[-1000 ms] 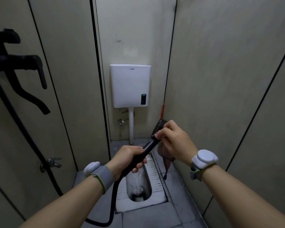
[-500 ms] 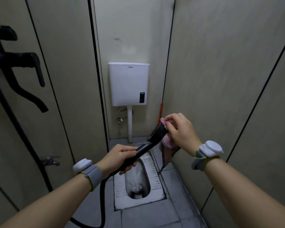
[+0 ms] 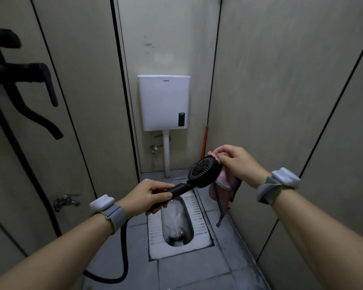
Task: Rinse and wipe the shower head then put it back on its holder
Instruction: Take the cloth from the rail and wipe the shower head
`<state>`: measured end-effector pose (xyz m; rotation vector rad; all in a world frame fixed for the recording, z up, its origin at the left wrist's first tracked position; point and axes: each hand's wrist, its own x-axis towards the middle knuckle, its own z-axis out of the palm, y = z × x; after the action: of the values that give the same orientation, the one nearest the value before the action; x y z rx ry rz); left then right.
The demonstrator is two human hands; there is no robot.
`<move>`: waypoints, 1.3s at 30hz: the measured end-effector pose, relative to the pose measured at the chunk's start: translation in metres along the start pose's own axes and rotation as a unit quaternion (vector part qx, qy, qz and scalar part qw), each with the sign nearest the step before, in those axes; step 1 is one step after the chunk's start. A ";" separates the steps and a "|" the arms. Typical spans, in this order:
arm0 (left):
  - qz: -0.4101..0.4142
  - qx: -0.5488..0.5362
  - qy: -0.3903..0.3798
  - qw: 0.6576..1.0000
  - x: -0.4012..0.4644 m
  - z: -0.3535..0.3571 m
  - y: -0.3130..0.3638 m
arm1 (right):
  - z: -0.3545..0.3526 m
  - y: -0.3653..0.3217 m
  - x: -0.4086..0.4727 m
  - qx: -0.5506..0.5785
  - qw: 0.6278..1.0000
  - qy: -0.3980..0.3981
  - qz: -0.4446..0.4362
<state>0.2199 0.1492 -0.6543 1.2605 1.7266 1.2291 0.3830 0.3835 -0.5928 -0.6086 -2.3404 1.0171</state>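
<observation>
Hands, two, each with grey wristband.
Left hand (image 3: pixel 147 196): fingers curled round handle of shower head (image 3: pixel 204 172).
Shower head, one, black, nozzle face tilted toward camera, held above squat toilet (image 3: pixel 177 225).
Right hand (image 3: pixel 237 162): fingers pinch pink cloth (image 3: pixel 224 181) against head's far rim; cloth hangs below.
Hose (image 3: pixel 125 243), one, loops on floor.
Cistern (image 3: pixel 164 102), one, white, on rear wall.

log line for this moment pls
step: wiping | left hand: grips shower head handle | right hand: presses pink cloth on rim
</observation>
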 end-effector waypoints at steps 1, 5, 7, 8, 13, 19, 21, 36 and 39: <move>0.001 0.008 0.004 1.000 0.001 0.000 0.000 | 0.000 0.000 -0.001 0.005 1.000 0.002 0.002; 0.015 0.044 0.039 0.998 0.004 0.002 0.001 | 0.002 -0.002 -0.001 0.018 0.999 0.036 -0.004; 0.023 0.072 0.069 0.995 0.004 0.003 0.001 | 0.003 -0.003 -0.002 0.027 0.999 0.045 -0.010; 0.027 0.096 0.087 0.991 0.004 0.003 0.000 | 0.002 -0.003 -0.003 0.031 0.998 0.045 -0.013; 0.024 0.211 0.168 0.963 0.006 0.001 -0.002 | 0.004 0.001 -0.007 0.052 0.997 0.048 -0.010; 0.043 0.302 0.244 0.921 0.009 0.015 -0.002 | 0.013 0.011 -0.005 0.119 0.988 0.090 0.049; 0.034 0.297 0.244 0.922 0.012 0.018 -0.003 | 0.015 0.016 -0.006 0.142 0.983 0.095 0.063; 0.012 0.223 0.272 0.936 0.016 0.038 -0.005 | 0.028 0.003 -0.009 -0.004 0.986 0.135 -0.094; 0.017 0.226 0.280 0.933 0.014 0.039 -0.006 | 0.023 0.008 -0.004 0.031 0.986 0.163 -0.014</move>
<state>0.2483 0.1740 -0.6729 1.2640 2.5232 1.3448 0.3735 0.3741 -0.6139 -0.6605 -2.0185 0.8994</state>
